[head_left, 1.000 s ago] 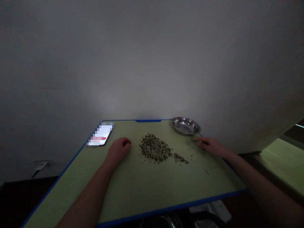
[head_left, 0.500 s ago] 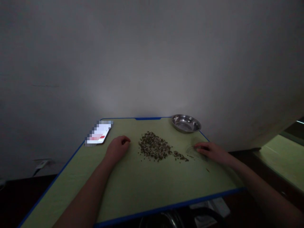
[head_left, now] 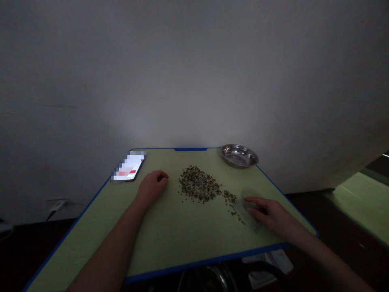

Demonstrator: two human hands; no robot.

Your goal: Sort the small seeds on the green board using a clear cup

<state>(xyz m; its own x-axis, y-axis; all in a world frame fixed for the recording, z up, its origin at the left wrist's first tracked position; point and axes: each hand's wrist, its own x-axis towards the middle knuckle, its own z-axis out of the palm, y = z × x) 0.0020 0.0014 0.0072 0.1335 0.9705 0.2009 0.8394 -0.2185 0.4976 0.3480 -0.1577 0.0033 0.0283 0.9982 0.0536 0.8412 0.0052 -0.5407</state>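
Note:
My right hand (head_left: 272, 215) pinches a thin clear plastic piece (head_left: 247, 215), shaped like a protractor, low over the table. A straight edge of it lies beside a small trail of grains (head_left: 229, 197). Left of that trail is a larger pile of mixed dark and pale grains (head_left: 199, 184), perhaps beans or seeds. My left hand (head_left: 152, 185) rests on the tabletop left of the pile, its fingers curled in, with nothing seen in them.
A shallow steel bowl (head_left: 239, 156) stands at the table's back right corner. A lit phone (head_left: 129, 167) lies at the back left. The pale green table (head_left: 176, 239) has a blue rim and meets a grey wall (head_left: 194, 81). A dark pot-like object (head_left: 209, 280) sits below the front edge.
My right hand has moved nearer and slightly right with the clear piece, now beside the grain trail. Some trail grains have shifted toward the front. My left hand stays in place.

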